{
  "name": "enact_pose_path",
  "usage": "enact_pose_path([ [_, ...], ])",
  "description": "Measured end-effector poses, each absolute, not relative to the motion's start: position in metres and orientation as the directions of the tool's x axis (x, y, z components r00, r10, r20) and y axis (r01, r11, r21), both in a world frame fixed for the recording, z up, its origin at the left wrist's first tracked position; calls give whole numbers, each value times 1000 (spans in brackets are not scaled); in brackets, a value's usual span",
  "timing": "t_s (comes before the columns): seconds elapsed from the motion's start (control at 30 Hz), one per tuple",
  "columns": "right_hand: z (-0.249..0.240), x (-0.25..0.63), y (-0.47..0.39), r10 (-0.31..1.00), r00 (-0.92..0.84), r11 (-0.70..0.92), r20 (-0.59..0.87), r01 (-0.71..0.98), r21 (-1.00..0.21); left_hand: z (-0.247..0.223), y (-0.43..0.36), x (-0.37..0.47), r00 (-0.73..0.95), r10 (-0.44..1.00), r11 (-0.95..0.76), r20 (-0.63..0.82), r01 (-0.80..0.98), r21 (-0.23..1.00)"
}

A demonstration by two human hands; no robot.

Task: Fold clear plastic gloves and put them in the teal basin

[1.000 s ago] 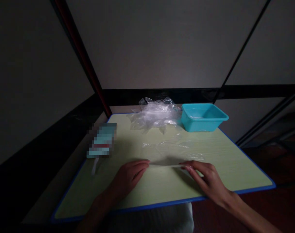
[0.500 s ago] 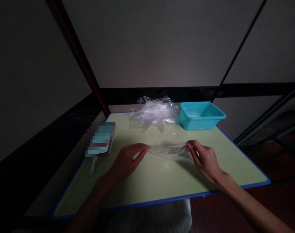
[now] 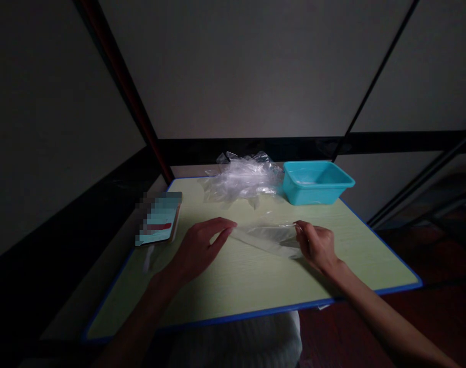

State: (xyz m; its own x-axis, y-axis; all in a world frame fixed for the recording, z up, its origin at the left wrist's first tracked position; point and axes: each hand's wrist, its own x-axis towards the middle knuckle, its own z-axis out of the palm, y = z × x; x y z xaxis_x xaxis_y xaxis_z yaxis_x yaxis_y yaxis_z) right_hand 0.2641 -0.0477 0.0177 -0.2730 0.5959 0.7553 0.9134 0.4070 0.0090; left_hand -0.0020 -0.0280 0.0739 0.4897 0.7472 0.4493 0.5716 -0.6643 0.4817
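A clear plastic bag (image 3: pixel 269 236) is stretched sideways just above the table, between my two hands. My left hand (image 3: pixel 204 244) pinches its left end between thumb and fingertips. At the right end, my right hand (image 3: pixel 317 246) grips the bag with its fingers curled in. Behind the hands lies a heap of clear, crumpled plastic bags (image 3: pixel 248 179). To the right of that heap stands a turquoise plastic basin (image 3: pixel 315 193).
The pale yellow-green table (image 3: pixel 233 291) has a blue edge. At its left side lies a phone (image 3: pixel 161 222), partly pixelated, with a small whitish strip (image 3: pixel 148 258) near it. A grey panelled wall (image 3: pixel 240 71) rises behind the table.
The bag is pulled flatter and straighter between my hands. My right hand's fingers have curled in more around its end. The heap and basin stay in place.
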Motion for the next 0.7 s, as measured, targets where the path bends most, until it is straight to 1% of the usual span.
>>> enact_pose_path([
  [0.23,16,266,-45,589,-286,440,756,898,-2,75,-29,-4,480,742,-669,467,572,474],
  [0.5,30,266,-45,590,-301,454,749,891,1,74,-29,-8,475,737,-675,481,563,477],
  [0.7,44,265,-49,582,-279,480,764,876,-46,82,-31,-8,464,742,-669,485,568,479],
])
